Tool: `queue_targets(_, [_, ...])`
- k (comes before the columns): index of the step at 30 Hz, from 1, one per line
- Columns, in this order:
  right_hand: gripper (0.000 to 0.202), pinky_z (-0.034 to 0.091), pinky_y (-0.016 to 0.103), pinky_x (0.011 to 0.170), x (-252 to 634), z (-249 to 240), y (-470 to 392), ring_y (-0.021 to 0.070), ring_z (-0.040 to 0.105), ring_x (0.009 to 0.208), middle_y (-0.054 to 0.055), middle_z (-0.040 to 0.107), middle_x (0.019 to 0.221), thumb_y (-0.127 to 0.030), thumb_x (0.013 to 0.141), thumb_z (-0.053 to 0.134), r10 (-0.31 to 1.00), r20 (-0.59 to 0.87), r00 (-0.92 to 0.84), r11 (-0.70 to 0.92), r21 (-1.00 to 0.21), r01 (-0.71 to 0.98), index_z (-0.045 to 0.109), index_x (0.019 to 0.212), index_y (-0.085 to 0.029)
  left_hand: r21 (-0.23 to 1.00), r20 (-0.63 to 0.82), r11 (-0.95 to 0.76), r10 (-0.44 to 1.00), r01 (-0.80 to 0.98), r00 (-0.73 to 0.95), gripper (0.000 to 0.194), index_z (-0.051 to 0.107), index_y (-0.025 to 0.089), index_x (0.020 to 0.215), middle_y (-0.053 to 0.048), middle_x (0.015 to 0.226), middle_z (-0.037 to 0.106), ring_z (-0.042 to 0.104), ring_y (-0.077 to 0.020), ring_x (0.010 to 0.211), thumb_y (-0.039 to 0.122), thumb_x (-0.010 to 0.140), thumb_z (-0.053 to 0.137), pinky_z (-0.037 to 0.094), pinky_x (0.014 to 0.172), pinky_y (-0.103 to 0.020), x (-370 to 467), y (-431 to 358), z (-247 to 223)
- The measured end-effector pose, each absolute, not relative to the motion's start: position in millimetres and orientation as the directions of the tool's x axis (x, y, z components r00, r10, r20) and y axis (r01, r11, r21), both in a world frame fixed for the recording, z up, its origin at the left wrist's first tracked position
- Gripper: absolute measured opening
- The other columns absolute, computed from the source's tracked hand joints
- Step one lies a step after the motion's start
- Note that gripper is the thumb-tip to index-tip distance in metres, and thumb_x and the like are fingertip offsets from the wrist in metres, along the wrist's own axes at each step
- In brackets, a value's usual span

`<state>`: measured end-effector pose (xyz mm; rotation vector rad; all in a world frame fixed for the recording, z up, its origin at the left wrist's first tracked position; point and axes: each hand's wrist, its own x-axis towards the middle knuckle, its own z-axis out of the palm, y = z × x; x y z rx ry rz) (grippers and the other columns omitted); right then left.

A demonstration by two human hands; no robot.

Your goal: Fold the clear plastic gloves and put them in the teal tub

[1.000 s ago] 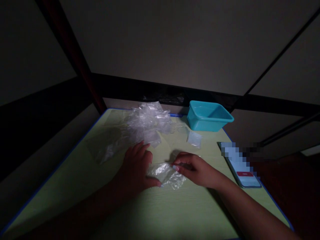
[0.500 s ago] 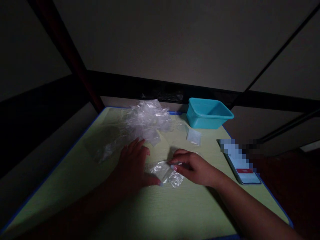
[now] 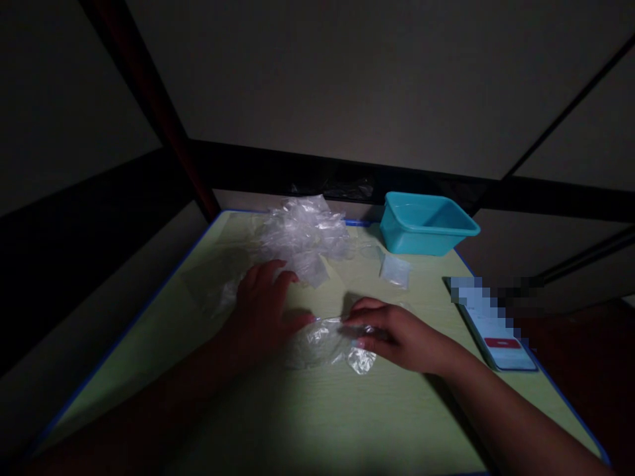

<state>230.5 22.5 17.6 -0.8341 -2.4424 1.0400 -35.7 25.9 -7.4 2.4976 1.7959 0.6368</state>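
Note:
A clear, crinkled plastic bag (image 3: 320, 340) lies on the table in front of me. My right hand (image 3: 391, 334) is curled over its right part, fingertips at the bag's upper edge and thumb a little lower. Bunched, shiny plastic (image 3: 362, 359) shows below that thumb. My left hand (image 3: 268, 301) has its fingers spread, and its thumb tip is at the bag's upper left edge. Beyond the left fingers is a heap of clear plastic bags (image 3: 305, 228). A small flat whitish packet (image 3: 395, 271) lies beyond my right hand.
At the table's back right stands a turquoise plastic bin (image 3: 429, 241). A phone (image 3: 489, 327) with a lit screen, partly blurred out, lies along the right edge. The pale table (image 3: 317, 423) has blue edging, and a wall with dark bands (image 3: 347, 86) rises behind it.
The left thumb has moved up from the bag's lower edge to its upper edge. The right finger and thumb are further apart. The whole view has shifted slightly.

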Motion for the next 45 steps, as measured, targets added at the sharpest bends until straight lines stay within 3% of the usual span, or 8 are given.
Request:
queue_targets(7, [0.024,0.048,0.034,0.083,232,19,24,0.0187,0.059,0.092,0.009,0.063,0.103,-0.026,0.093,0.055,0.652,0.106,-0.750,0.541,-0.759,0.363,0.067,0.112,-0.018,0.241,0.244,-0.410,0.903,0.880,0.354,0.080,0.052,0.020,0.122,-0.017,0.152,0.023,0.017,-0.0464,0.137,0.066,0.060,0.072,0.021,0.108,-0.063,-36,26,-15])
queue_targets(10, [0.024,0.047,0.034,0.082,232,20,23,0.0188,0.059,0.091,0.009,0.062,0.102,-0.026,0.093,0.055,0.655,0.098,-0.749,0.540,-0.755,0.372,0.066,0.113,-0.018,0.253,0.214,-0.479,0.875,0.841,0.434,0.081,0.049,0.019,0.129,-0.019,0.155,0.019,0.013,-0.0459,0.140,0.069,0.067,0.066,0.021,0.107,-0.065,-36,24,-14])
queue_targets(17, [0.020,0.046,0.032,0.084,231,21,25,0.0179,0.057,0.092,0.008,0.060,0.100,-0.026,0.094,0.053,0.614,0.133,-0.778,0.577,-0.749,0.327,0.066,0.105,-0.015,0.228,0.121,-0.821,0.558,0.524,0.821,0.059,0.038,0.022,0.142,-0.010,0.152,0.035,0.021,-0.0299,0.143,0.051,0.092,0.048,0.010,0.115,-0.056,-23,15,-8])
queue_targets(22, [0.035,0.045,0.028,0.076,244,28,33,0.0156,0.055,0.082,0.005,0.057,0.086,-0.039,0.098,0.043,0.599,0.103,-0.794,0.582,-0.737,0.343,0.063,0.083,-0.014,0.178,-0.037,-0.833,0.526,0.524,0.850,0.054,0.031,0.028,0.147,-0.003,0.152,0.035,0.020,-0.0275,0.144,0.038,0.095,0.045,0.010,0.115,-0.055,-19,15,-14])
queue_targets(27, [0.047,0.041,0.033,0.076,271,38,46,0.0185,0.053,0.078,0.007,0.057,0.079,-0.047,0.098,0.037,0.770,0.047,-0.637,0.589,-0.437,0.680,0.064,0.074,-0.015,0.136,-0.056,-0.842,0.520,0.522,0.852,0.054,0.025,0.030,0.149,-0.002,0.153,0.032,0.020,-0.0293,0.144,0.041,0.098,0.038,0.012,0.113,-0.056,-24,18,-19])
queue_targets(32, [0.048,0.038,0.036,0.075,289,49,52,0.0246,0.055,0.083,0.013,0.062,0.085,-0.052,0.097,0.038,0.918,0.013,-0.397,0.394,-0.159,0.905,0.067,0.085,-0.016,0.093,0.048,-0.872,0.486,0.481,0.872,0.053,0.027,0.042,0.146,0.003,0.152,0.035,0.025,-0.0320,0.142,0.039,0.096,0.045,0.014,0.113,-0.054,-26,20,-24])
queue_targets(39, [0.036,0.038,0.028,0.058,301,58,46,0.0176,0.056,0.065,0.007,0.066,0.078,-0.052,0.084,0.063,0.889,-0.279,-0.364,0.276,-0.308,0.911,0.065,0.088,-0.016,0.058,0.146,-0.894,0.449,0.445,0.882,0.061,0.029,0.048,0.144,-0.003,0.154,0.032,0.025,-0.0381,0.140,0.061,0.088,0.049,0.013,0.110,-0.058,-28,19,-32])
queue_targets(45, [0.036,0.043,0.030,0.081,306,55,48,0.0194,0.059,0.091,0.004,0.066,0.100,-0.032,0.070,0.080,0.804,-0.229,-0.549,0.373,-0.525,0.765,0.065,0.101,-0.020,0.058,0.175,-0.882,0.470,0.467,0.865,0.062,0.030,0.045,0.144,-0.003,0.155,0.029,0.026,-0.0368,0.140,0.061,0.087,0.050,0.017,0.111,-0.054,-29,15,-30])
